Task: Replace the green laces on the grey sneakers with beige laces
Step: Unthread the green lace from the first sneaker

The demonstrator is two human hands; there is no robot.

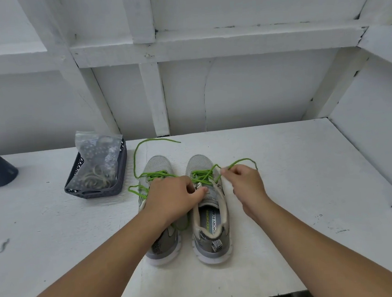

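Green lace (233, 163) pinched in my right hand (245, 182), mid-frame; my left hand (174, 194) grips the right sneaker (208, 209) at its tongue. I'd pull evenly, one eyelet at a time.

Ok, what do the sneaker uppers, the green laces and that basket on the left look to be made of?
Sneaker uppers: grey knit mesh, matte, going by the fine weave at the toes. Green laces: thin round woven cord, probably synthetic. Basket: dark moulded plastic, judging by its perforated walls; it holds a clear plastic bag.
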